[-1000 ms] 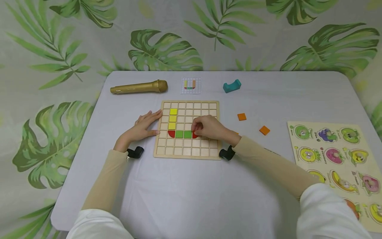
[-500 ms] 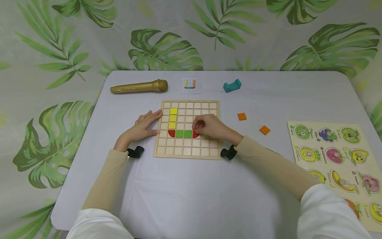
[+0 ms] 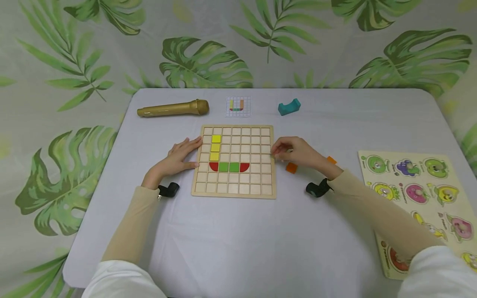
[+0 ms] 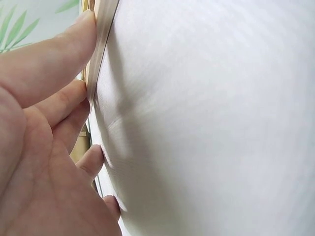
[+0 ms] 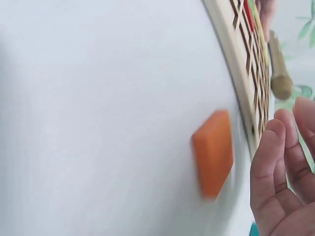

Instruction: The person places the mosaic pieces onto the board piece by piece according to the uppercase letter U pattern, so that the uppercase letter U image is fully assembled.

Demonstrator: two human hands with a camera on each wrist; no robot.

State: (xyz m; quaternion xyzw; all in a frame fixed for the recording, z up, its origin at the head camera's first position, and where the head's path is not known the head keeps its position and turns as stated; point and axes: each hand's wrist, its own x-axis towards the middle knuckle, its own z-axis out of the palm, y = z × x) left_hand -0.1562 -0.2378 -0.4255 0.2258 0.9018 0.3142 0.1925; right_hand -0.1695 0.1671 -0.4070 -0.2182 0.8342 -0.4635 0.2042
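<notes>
A wooden grid board (image 3: 234,189) lies on the table. It bears a column of yellow square tiles (image 3: 215,147), two green tiles (image 3: 229,167) below to the right, and a red rounded tile at either end of the green, the right one (image 3: 244,167) now uncovered. My left hand (image 3: 176,159) rests at the board's left edge, fingers extended; the left wrist view shows thumb and fingertips against its wooden rim (image 4: 102,42). Just over the right edge hovers my right hand (image 3: 298,151), fingers loosely bent, holding nothing. An orange square tile (image 3: 292,167) lies beneath it.
Another orange tile (image 3: 331,160) shows behind the right wrist. Along the back lie a gold microphone (image 3: 173,109), a small pattern card (image 3: 238,106) and a teal curved block (image 3: 289,107). A fruit puzzle board (image 3: 402,178) occupies the right side.
My right hand has let go of the red tile at the right end of the row and moved right, off the board's middle. It now covers one orange tile. The left hand has stayed put.
</notes>
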